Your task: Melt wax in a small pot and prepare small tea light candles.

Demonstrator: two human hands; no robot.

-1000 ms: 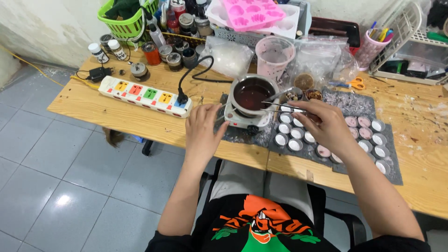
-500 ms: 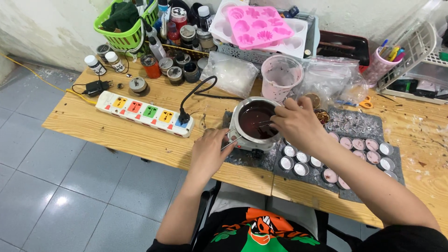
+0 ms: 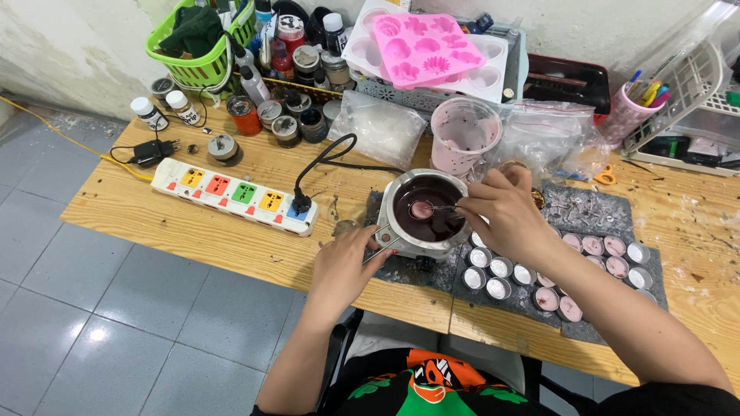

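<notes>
Right hand [image 3: 501, 212] pinching tweezers [image 3: 441, 206] over melting pot [image 3: 424, 209]; left hand [image 3: 347, 262] gripping handle [image 3: 383, 239]; slipping risks hot splash.

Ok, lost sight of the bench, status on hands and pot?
Left hand grips pot handle. Right hand holds tweezers over dark liquid in melting pot. Nothing blocking.

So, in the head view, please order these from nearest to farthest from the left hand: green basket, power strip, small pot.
From the left hand:
1. Small pot, just right of it, on the heater.
2. Power strip, to its left.
3. Green basket, at the far back left corner.
</notes>
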